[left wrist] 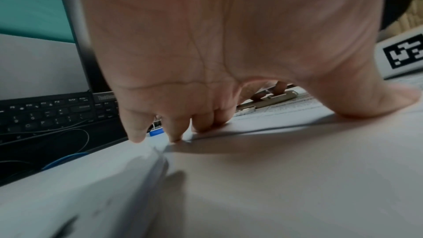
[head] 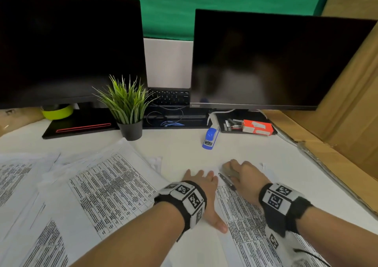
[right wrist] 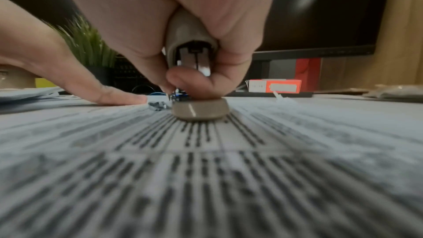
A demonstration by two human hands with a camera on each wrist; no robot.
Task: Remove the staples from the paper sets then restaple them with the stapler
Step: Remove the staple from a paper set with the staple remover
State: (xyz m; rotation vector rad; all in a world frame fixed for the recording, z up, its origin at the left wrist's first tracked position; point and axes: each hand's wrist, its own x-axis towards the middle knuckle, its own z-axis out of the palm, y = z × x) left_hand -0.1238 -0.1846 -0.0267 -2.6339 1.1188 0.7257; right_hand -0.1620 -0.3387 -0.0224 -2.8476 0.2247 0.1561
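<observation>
Desk with two dark monitors fills the upper frame. Lower centre, your left hand (head: pixel 201 187) lies flat, fingers straight, pinning the paper set (head: pixel 243 215) so it cannot slide. Your right hand (head: pixel 244 176) curls round a beige stapler (right wrist: pixel 191 46) set over the sheet's top corner, apparently for restapling. A blue stapler (head: pixel 210 138) stands idle above.

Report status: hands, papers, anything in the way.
Left hand flat, pressing paper set. Right hand grips beige stapler at its top corner. Blue stapler idle behind. Nothing in the way.
</observation>
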